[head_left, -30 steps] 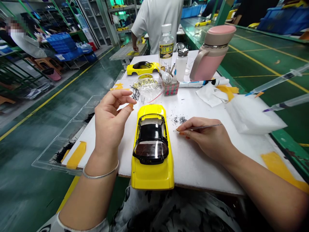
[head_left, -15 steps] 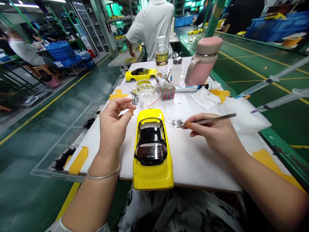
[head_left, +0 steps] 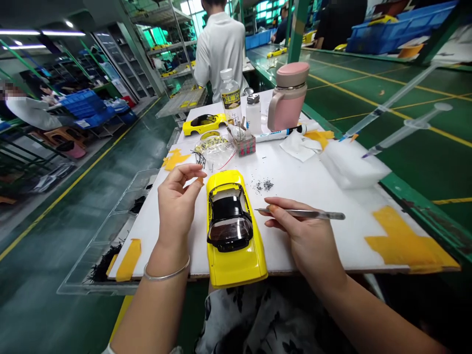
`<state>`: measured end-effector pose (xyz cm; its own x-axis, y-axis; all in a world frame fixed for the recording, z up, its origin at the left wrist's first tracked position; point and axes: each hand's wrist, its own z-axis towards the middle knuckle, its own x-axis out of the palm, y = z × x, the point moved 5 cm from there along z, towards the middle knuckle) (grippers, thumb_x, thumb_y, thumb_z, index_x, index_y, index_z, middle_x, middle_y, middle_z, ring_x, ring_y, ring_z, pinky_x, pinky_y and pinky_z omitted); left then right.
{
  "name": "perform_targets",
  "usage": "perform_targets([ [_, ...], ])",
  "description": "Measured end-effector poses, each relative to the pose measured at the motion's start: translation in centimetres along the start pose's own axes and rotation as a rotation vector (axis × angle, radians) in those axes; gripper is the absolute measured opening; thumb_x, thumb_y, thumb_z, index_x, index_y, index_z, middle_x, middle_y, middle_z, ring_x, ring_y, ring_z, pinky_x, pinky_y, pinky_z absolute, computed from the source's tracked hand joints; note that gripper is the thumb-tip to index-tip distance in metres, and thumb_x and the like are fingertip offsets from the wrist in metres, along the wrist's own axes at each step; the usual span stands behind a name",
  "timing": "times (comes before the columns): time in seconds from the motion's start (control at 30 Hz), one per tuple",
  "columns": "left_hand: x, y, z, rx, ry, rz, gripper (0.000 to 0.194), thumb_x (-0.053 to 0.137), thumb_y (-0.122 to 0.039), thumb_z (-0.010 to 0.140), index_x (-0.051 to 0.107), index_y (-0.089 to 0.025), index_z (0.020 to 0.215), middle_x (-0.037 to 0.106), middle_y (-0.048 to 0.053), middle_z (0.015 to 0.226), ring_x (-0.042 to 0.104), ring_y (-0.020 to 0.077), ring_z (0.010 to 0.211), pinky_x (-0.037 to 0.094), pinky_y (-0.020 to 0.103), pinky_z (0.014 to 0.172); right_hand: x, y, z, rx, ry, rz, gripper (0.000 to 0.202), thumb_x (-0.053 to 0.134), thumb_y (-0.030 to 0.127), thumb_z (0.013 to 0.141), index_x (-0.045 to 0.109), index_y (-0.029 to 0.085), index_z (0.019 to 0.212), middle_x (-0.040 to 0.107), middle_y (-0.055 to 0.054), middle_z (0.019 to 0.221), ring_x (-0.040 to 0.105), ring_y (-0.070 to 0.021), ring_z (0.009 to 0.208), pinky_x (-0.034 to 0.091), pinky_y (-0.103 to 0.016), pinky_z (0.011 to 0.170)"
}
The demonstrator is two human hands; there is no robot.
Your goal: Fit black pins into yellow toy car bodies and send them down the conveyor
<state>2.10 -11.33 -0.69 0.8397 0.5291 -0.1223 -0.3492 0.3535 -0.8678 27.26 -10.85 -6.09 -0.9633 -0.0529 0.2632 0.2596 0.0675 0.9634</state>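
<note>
A yellow model car body (head_left: 237, 263) with a black roof and dark rear window lies lengthwise at the table's near edge. Just left of its far end is my left hand (head_left: 178, 196), raised, thumb and fingertips drawn together; anything between them is too small to make out. My right hand (head_left: 306, 231) grips a pair of metal tweezers (head_left: 317, 214) to the right of the car. The tweezers' tip points left, close to the car's side. Beyond that hand, a scatter of tiny black parts (head_left: 266, 185) lies on the white table top (head_left: 332, 206).
Behind the car are a plastic bag of parts (head_left: 217, 150), a small box (head_left: 246, 146), bottles, a pink mug (head_left: 289, 101) and another yellow car body (head_left: 204, 124). Two syringes (head_left: 401, 129) rest on white foam at right. A clear compartment tray (head_left: 88, 255) sits left. A person (head_left: 221, 49) stands beyond.
My right hand has brought the tweezers away from the pile of tiny black parts, nearer to me and toward the car's side. My left hand stays by the car's far end. The view has shifted.
</note>
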Motion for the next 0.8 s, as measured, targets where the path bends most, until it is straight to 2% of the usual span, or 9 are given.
perform_targets([
  [0.33, -0.04, -0.16, -0.07, -0.008, -0.008, 0.024, 0.022, 0.072, -0.017, 0.079, 0.075, -0.022, 0.100, 0.073, 0.004, 0.097, 0.070, 0.0191, 0.100, 0.056, 0.026, 0.079, 0.38, 0.28, -0.55, -0.080, -0.030, -0.105, 0.021, 0.082, 0.034, 0.082, 0.084, 0.020, 0.096, 0.079, -0.007, 0.095, 0.074, -0.0164, 0.071, 0.064, -0.027, 0.065],
  [0.8, -0.06, -0.20, -0.23, -0.011, -0.013, 0.062, 0.021, 0.072, -0.017, 0.079, 0.075, -0.022, 0.099, 0.073, 0.003, 0.098, 0.070, 0.0180, 0.100, 0.057, 0.024, 0.081, 0.68, 0.85, -0.76, -0.158, -0.017, -0.150, 0.018, 0.077, 0.031, 0.084, 0.084, 0.018, 0.094, 0.077, -0.006, 0.088, 0.073, -0.0167, 0.067, 0.063, -0.028, 0.060],
])
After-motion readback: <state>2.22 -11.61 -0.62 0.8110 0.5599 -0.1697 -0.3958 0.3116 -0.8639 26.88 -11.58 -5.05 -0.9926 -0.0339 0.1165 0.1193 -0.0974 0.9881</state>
